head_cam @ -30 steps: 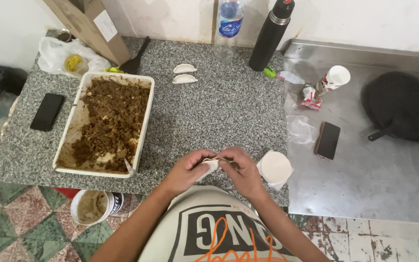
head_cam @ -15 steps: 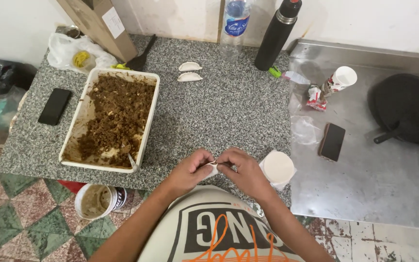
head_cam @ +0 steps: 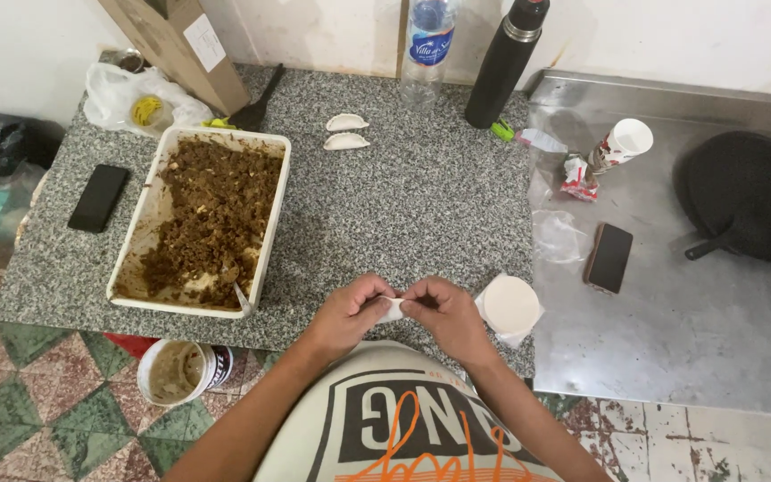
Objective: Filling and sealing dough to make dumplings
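Both hands, left hand and right hand, pinch a filled dough round closed at the counter's front edge; uneven pressing could split its seam.

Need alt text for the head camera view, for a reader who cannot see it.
Left hand and right hand pinch a small white dough piece over the granite counter. A tray of brown filling lies to the left, a stack of dough discs to the right, two folded dumplings farther back.
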